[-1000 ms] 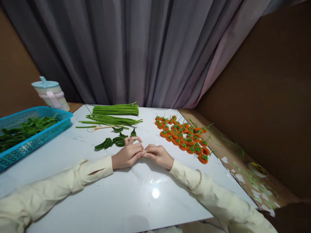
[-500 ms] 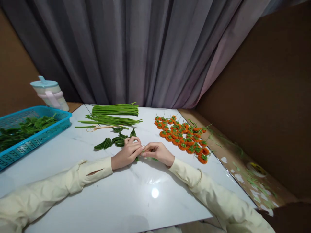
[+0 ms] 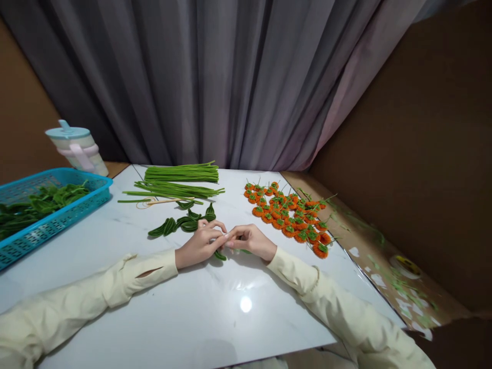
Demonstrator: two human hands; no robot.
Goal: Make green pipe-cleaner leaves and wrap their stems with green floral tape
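My left hand (image 3: 200, 245) and my right hand (image 3: 253, 242) meet fingertip to fingertip above the middle of the table. Both are closed in a pinch. A dark green pipe-cleaner leaf (image 3: 220, 255) pokes out below my left fingers; the part between the fingertips is hidden. Under my right hand a bit of green (image 3: 246, 251) shows, too covered to make out. Just behind my left hand lie several folded dark green pipe-cleaner leaves (image 3: 169, 226). To the right of my right hand are rows of small orange pipe-cleaner persimmons (image 3: 288, 230) with green tops.
Bundles of light green pipe cleaners (image 3: 180, 174) lie at the back, with a thin wooden stick (image 3: 169, 200) before them. A blue basket (image 3: 92, 197) of green pieces and a lidded cup (image 3: 82, 151) stand left. Tape (image 3: 405, 267) and scraps lie on the right ledge.
More of the green leaf now shows below my left fingers, turned lower. The fingertips have shifted slightly against each other; both arms stay nearly in place.
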